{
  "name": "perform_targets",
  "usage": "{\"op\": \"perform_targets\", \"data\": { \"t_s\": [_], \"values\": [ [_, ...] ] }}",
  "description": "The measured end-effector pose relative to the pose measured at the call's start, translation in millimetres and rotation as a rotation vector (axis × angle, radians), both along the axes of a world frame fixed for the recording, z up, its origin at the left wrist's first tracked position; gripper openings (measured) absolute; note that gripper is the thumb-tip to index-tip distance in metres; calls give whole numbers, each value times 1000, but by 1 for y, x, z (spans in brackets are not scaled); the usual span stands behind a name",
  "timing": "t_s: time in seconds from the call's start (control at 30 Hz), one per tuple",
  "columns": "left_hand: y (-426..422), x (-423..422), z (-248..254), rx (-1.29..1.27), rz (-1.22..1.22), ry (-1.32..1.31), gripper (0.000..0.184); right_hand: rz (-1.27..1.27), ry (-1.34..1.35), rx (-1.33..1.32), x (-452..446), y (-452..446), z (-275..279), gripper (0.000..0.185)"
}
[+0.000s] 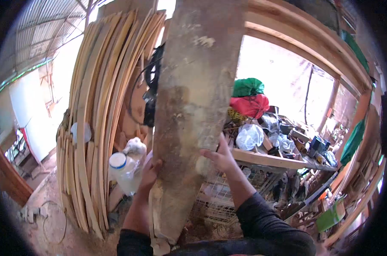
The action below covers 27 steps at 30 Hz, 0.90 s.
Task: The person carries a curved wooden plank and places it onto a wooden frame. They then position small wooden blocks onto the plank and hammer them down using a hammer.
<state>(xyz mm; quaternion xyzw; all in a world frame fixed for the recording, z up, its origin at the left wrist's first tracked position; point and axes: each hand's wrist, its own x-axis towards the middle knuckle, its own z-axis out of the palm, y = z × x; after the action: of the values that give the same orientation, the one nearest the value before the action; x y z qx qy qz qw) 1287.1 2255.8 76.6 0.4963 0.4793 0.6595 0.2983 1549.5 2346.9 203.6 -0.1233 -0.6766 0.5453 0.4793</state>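
Observation:
A long, wide board [189,98] with a worn, stained brown surface stands nearly upright in front of me, from the top of the view down to near my body. My left hand [150,170] grips its left edge, with the thumb on the face. On the right edge is my right hand [219,158], a little higher, its thumb lying across the board's face and its fingers round the edge. The board hides part of what lies behind it.
Tall wood strips [97,98] lean at the left, beside a white-lidded jar [117,160]. At the right, a cluttered workbench [270,160] holds plastic bags, a red bundle [253,106] and a green bundle [248,87]. Wire crates [217,200] stand beneath it.

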Motion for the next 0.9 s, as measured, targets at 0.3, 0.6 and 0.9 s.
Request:
{"op": "perform_targets", "data": {
  "t_s": [0.3,0.6,0.9],
  "values": [
    [35,-16,-84,-68,-46,93,86,-199,-67,-31,43,-38,-12,72],
    [-4,67,-73,-36,-63,96,87,-610,33,-116,160,-17,-69,60],
    [-17,147,-76,101,-91,175,58,-994,291,134,179,-88,-22,68]
  ]
}}
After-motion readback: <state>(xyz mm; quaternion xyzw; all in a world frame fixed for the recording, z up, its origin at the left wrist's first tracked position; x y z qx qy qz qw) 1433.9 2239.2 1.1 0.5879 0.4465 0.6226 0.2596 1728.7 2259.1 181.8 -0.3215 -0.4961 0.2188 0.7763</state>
